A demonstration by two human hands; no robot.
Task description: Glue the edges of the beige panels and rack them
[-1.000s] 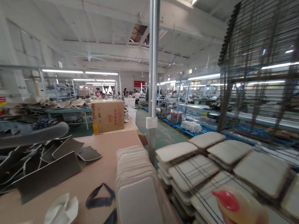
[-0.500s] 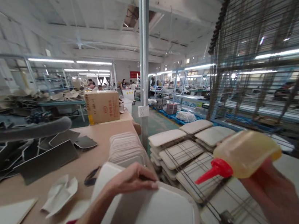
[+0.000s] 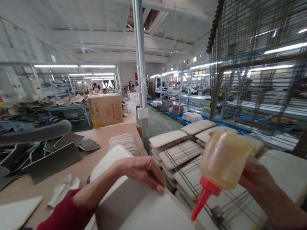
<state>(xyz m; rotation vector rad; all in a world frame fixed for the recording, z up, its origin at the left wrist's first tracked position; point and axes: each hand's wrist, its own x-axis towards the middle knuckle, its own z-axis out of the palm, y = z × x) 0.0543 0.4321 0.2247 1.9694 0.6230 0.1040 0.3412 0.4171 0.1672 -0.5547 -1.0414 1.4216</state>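
A white panel with rounded corners point(image 3: 144, 218) is held at its upper edge by my left hand point(image 3: 144, 171), whose thumb and fingers pinch the rim. My right hand point(image 3: 251, 173) is wrapped round a yellowish squeeze bottle point(image 3: 224, 158) with a red nozzle. The nozzle point(image 3: 202, 197) points down and to the left, close to the panel's right edge; whether it touches is unclear. Behind my left wrist another white panel point(image 3: 110, 162) leans up. My right fingers are partly hidden behind the bottle.
Stacked white panels point(image 3: 179, 153) with wire racks on them stand at the right. On the table point(image 3: 99, 135) are grey pieces point(image 3: 53, 160), crumpled white material point(image 3: 63, 189) and a cardboard box point(image 3: 106, 110). A metal post point(image 3: 140, 56) rises beyond; a wire rack point(image 3: 259, 40) stands upper right.
The bottle has come left and tipped, its nozzle now lower and nearer the panel. My left hand still holds the panel edge, with more of my sleeve showing. The view has shifted slightly.
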